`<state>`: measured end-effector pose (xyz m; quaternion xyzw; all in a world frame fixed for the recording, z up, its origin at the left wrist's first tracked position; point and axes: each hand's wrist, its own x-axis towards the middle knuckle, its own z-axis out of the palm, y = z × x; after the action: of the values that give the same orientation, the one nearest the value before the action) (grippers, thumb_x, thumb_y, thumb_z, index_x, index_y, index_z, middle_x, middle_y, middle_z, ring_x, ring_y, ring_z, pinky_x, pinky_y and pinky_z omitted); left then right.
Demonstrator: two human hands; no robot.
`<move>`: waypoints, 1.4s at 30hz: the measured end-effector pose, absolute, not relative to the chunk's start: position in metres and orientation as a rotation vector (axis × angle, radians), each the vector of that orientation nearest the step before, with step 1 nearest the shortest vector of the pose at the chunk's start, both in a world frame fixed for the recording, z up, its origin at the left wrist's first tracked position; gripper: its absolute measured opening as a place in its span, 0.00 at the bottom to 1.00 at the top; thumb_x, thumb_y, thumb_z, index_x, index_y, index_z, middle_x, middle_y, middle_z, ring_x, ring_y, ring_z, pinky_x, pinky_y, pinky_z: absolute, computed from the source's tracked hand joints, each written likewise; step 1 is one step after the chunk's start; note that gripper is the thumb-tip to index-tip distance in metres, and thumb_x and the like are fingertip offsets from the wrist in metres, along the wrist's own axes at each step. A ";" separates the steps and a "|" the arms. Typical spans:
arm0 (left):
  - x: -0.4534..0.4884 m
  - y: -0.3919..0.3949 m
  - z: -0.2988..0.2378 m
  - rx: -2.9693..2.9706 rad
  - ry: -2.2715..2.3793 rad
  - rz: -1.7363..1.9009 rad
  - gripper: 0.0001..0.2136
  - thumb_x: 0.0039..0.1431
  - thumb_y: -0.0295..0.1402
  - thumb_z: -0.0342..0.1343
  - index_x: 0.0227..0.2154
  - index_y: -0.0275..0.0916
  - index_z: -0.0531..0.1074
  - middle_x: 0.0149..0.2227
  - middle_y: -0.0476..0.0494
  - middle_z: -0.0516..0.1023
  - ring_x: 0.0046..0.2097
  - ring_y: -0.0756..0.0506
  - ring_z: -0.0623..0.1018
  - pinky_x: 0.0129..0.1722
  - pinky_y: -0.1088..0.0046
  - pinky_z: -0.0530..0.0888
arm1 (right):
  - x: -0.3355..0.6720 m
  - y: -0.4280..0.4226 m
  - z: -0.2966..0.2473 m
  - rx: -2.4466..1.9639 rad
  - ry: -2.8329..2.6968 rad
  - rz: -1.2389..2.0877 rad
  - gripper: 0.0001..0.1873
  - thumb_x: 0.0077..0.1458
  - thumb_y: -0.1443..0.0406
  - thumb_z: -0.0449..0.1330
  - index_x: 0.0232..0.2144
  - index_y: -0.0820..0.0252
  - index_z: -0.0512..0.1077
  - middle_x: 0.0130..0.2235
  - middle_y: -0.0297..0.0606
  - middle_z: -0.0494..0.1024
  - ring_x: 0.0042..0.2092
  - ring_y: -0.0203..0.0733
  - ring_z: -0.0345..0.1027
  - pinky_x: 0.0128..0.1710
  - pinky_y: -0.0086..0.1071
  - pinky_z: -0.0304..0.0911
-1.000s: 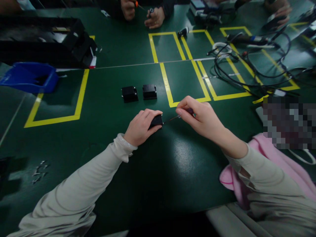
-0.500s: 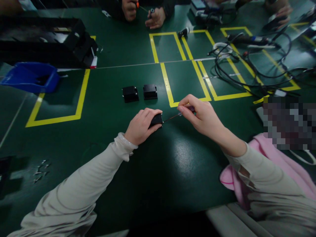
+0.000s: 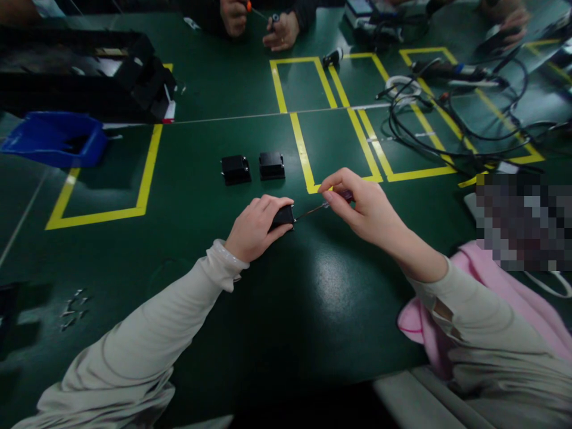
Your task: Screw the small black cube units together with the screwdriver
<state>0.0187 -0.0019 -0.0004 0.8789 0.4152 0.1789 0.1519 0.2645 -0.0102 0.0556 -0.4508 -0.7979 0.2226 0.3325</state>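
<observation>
Right hand (image 3: 367, 210) holds screwdriver (image 3: 313, 211) pointing left into left hand (image 3: 254, 229)-held box (image 3: 283, 215).

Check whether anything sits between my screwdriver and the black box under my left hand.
Nothing visible does. The right hand holds the screwdriver with its tip at the black box, on its exposed right end; the left hand grips it from the other side. Two other boxes lie farther back.

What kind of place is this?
Probably a factory assembly bench: green table with yellow tape bays, black boxes, the left hand gripping one box while the right hand holds a screwdriver, cables beyond.
</observation>
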 end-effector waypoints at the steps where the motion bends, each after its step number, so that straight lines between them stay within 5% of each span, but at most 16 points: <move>1: 0.019 -0.002 -0.001 2.522 1.193 0.514 0.19 0.66 0.38 0.55 0.57 0.39 0.64 0.52 0.37 0.72 0.51 0.37 0.72 0.52 0.57 0.71 | 0.264 -0.010 0.056 -1.170 -2.081 0.586 0.03 0.63 0.65 0.55 0.39 0.58 0.68 0.26 0.28 0.70 0.27 0.33 0.65 0.29 0.28 0.56; 8: 0.019 -0.001 0.000 2.520 1.185 0.519 0.19 0.66 0.38 0.54 0.57 0.38 0.64 0.52 0.37 0.72 0.50 0.37 0.72 0.52 0.56 0.71 | 0.264 -0.011 0.058 -1.204 -2.088 0.575 0.08 0.65 0.60 0.55 0.34 0.57 0.68 0.25 0.29 0.71 0.24 0.31 0.62 0.27 0.28 0.53; 14: 0.019 -0.002 -0.001 2.526 1.190 0.517 0.19 0.66 0.38 0.54 0.57 0.38 0.64 0.52 0.37 0.72 0.50 0.37 0.73 0.51 0.57 0.71 | 0.264 -0.011 0.057 -1.178 -2.088 0.567 0.06 0.64 0.65 0.53 0.41 0.59 0.68 0.26 0.29 0.71 0.27 0.33 0.65 0.29 0.28 0.57; 20: 0.018 -0.001 -0.001 2.532 1.184 0.515 0.20 0.66 0.38 0.54 0.57 0.38 0.64 0.52 0.37 0.72 0.50 0.37 0.72 0.52 0.57 0.71 | 0.264 -0.012 0.057 -1.187 -2.098 0.572 0.08 0.65 0.60 0.54 0.36 0.58 0.68 0.27 0.30 0.73 0.27 0.33 0.66 0.28 0.28 0.55; 36: 0.018 -0.001 -0.003 2.540 1.186 0.524 0.20 0.66 0.38 0.55 0.58 0.37 0.65 0.52 0.37 0.72 0.51 0.37 0.73 0.52 0.57 0.71 | 0.262 -0.016 0.059 -1.192 -2.126 0.553 0.07 0.63 0.66 0.53 0.44 0.58 0.67 0.28 0.30 0.71 0.28 0.34 0.68 0.31 0.28 0.58; 42: 0.018 0.000 -0.003 2.558 1.177 0.529 0.20 0.66 0.38 0.55 0.57 0.37 0.64 0.52 0.37 0.73 0.50 0.37 0.73 0.52 0.57 0.71 | 0.262 -0.017 0.061 -1.231 -2.162 0.565 0.08 0.65 0.61 0.54 0.38 0.58 0.68 0.27 0.31 0.72 0.27 0.34 0.65 0.28 0.29 0.54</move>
<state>0.0177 -0.0005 -0.0032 0.8843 0.4070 0.1828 0.1376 0.2617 -0.0172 0.0608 -0.4618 -0.8107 0.2120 0.2909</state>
